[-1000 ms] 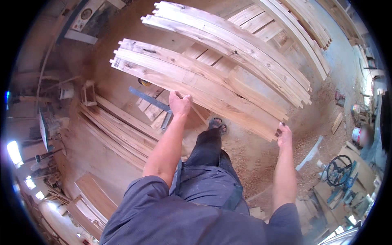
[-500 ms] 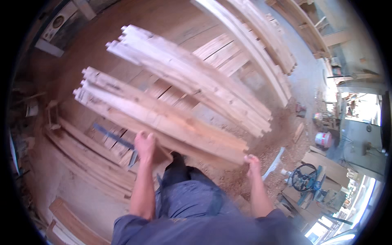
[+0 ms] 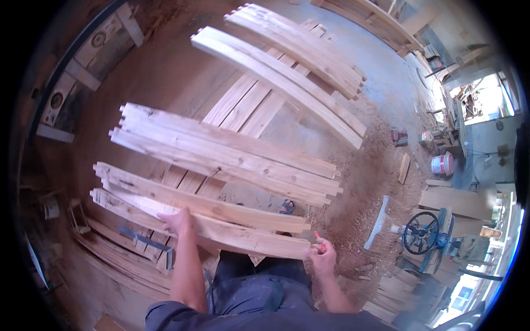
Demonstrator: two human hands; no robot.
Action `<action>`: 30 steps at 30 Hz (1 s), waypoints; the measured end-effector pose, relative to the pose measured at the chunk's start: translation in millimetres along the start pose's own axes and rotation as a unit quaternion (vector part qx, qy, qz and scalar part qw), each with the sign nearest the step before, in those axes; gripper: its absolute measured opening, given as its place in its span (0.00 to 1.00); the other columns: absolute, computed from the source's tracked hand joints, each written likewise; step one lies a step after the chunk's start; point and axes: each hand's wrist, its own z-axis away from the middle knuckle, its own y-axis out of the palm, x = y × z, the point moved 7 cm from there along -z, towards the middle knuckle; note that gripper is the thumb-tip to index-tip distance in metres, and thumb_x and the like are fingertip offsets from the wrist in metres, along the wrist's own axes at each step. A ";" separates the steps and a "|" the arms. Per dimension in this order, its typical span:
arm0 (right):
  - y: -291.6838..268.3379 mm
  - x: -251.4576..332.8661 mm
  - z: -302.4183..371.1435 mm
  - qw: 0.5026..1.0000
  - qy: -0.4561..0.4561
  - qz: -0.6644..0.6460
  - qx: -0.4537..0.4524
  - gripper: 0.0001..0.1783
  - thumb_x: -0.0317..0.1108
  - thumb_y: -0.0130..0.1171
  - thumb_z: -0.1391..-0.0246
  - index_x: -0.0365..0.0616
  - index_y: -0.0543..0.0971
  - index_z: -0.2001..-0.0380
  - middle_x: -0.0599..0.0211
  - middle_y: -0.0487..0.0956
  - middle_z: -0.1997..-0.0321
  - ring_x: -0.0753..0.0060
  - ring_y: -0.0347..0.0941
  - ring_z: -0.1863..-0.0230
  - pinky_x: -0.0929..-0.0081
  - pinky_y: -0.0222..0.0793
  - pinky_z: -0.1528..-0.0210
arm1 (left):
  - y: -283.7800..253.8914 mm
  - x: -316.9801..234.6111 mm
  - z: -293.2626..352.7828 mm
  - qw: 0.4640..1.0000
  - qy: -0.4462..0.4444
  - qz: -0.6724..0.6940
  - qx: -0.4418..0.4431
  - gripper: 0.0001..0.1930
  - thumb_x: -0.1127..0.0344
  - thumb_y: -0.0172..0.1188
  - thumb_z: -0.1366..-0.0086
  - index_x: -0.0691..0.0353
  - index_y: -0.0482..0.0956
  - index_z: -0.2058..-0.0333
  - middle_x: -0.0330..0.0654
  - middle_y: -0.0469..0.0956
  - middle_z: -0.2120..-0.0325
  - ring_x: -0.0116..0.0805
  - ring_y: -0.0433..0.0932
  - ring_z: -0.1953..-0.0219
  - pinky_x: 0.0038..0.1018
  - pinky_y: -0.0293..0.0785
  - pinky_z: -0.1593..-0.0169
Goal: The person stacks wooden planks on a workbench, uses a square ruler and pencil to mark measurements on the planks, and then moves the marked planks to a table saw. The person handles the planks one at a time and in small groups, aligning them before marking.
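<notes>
Head view, far left: a long panel with round dials (image 3: pixel 56 101) stood beyond the dusty floor, and lower down lay a stack of brown boards (image 3: pixel 118 262). Just right of these was a blue metal square (image 3: pixel 144 238), its short leg turned toward the person. The left hand (image 3: pixel 178 222) lay on the near planks (image 3: pixel 243 238), fingers partly curled and pointing left; whether it gripped the wood could not be told. Those pale planks, notched at their left ends, ran side by side across the front of the person's body. Beyond them lay the middle planks (image 3: pixel 232 157), then a far pair of planks (image 3: pixel 276 77), with slatted boards (image 3: pixel 237 107) lower down, crossing beneath. At the near planks' right end, the right hand (image 3: pixel 323 256) was closed around an orange marker (image 3: pixel 318 238), its tip up; contact with the wood was unclear. Farther right were a pale strip (image 3: pixel 377 223) on the shavings, a black steering wheel (image 3: pixel 420 233) and a white bucket (image 3: pixel 442 164).
</notes>
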 end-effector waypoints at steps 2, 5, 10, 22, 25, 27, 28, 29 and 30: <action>-7.9 -17.1 -7.7 1.000 0.003 0.002 0.029 0.33 0.19 0.70 0.57 0.33 0.68 0.46 0.67 0.78 0.63 0.81 0.74 0.64 0.80 0.74 0.61 | 1.6 0.7 1.9 0.999 0.014 0.043 0.009 0.57 0.68 0.66 0.53 0.64 0.38 0.29 0.72 0.52 0.42 0.64 0.64 0.43 0.44 0.68 0.39; -22.7 0.6 -6.1 0.998 -0.001 0.031 0.061 0.37 0.24 0.74 0.61 0.33 0.69 0.46 0.65 0.79 0.62 0.77 0.75 0.63 0.77 0.75 0.59 | -6.2 -4.6 37.0 0.974 0.062 0.217 0.014 0.54 0.72 0.64 0.53 0.65 0.40 0.30 0.69 0.51 0.40 0.59 0.66 0.42 0.40 0.68 0.38; -118.1 3.2 -55.5 0.993 -0.067 0.049 0.077 0.41 0.29 0.77 0.66 0.34 0.70 0.45 0.63 0.78 0.58 0.74 0.74 0.57 0.73 0.72 0.51 | -17.4 -35.3 158.7 0.921 0.150 0.358 -0.013 0.51 0.80 0.62 0.53 0.71 0.44 0.32 0.61 0.59 0.40 0.48 0.68 0.42 0.36 0.68 0.38; -159.6 81.0 -271.0 0.990 -0.101 -0.098 0.029 0.30 0.21 0.67 0.53 0.30 0.69 0.46 0.55 0.76 0.48 0.68 0.74 0.49 0.74 0.69 0.44 | 170.2 -281.6 237.5 0.940 0.254 0.225 0.032 0.53 0.66 0.66 0.55 0.66 0.45 0.32 0.63 0.63 0.51 0.58 0.64 0.44 0.40 0.62 0.38; -134.0 78.5 -343.4 0.992 -0.086 -0.089 0.024 0.25 0.24 0.67 0.51 0.33 0.74 0.48 0.69 0.76 0.58 0.77 0.73 0.59 0.80 0.67 0.57 | 194.9 -314.9 229.6 0.931 0.315 0.171 0.063 0.42 0.65 0.61 0.50 0.65 0.56 0.35 0.63 0.66 0.46 0.60 0.67 0.43 0.43 0.64 0.38; -115.3 67.2 -392.9 0.995 -0.041 -0.082 0.049 0.22 0.25 0.67 0.51 0.37 0.76 0.51 0.73 0.75 0.62 0.81 0.69 0.65 0.80 0.62 0.63 | 218.1 -309.5 213.6 0.896 0.415 0.134 0.084 0.36 0.66 0.60 0.47 0.65 0.63 0.38 0.60 0.68 0.44 0.59 0.69 0.43 0.44 0.65 0.38; -111.6 70.3 -408.4 0.993 -0.014 -0.107 0.042 0.17 0.25 0.66 0.49 0.41 0.78 0.55 0.80 0.73 0.69 0.87 0.65 0.73 0.81 0.55 0.71 | 213.9 -305.1 231.4 0.899 0.406 0.096 0.131 0.31 0.61 0.59 0.42 0.70 0.69 0.41 0.58 0.68 0.40 0.57 0.65 0.37 0.40 0.62 0.35; -107.9 71.7 -418.2 0.993 -0.028 -0.105 0.044 0.15 0.25 0.66 0.49 0.41 0.78 0.56 0.79 0.74 0.68 0.86 0.66 0.72 0.81 0.57 0.70 | 208.1 -294.0 233.9 0.886 0.444 0.069 0.116 0.31 0.59 0.59 0.41 0.69 0.69 0.41 0.57 0.67 0.39 0.56 0.64 0.36 0.40 0.61 0.34; -104.6 72.5 -425.9 0.993 -0.043 -0.103 0.046 0.14 0.25 0.66 0.49 0.42 0.78 0.58 0.78 0.74 0.68 0.84 0.67 0.71 0.81 0.59 0.68 | 205.2 -283.1 234.6 0.869 0.483 0.042 0.101 0.31 0.58 0.60 0.41 0.68 0.69 0.40 0.56 0.66 0.38 0.54 0.62 0.35 0.40 0.60 0.34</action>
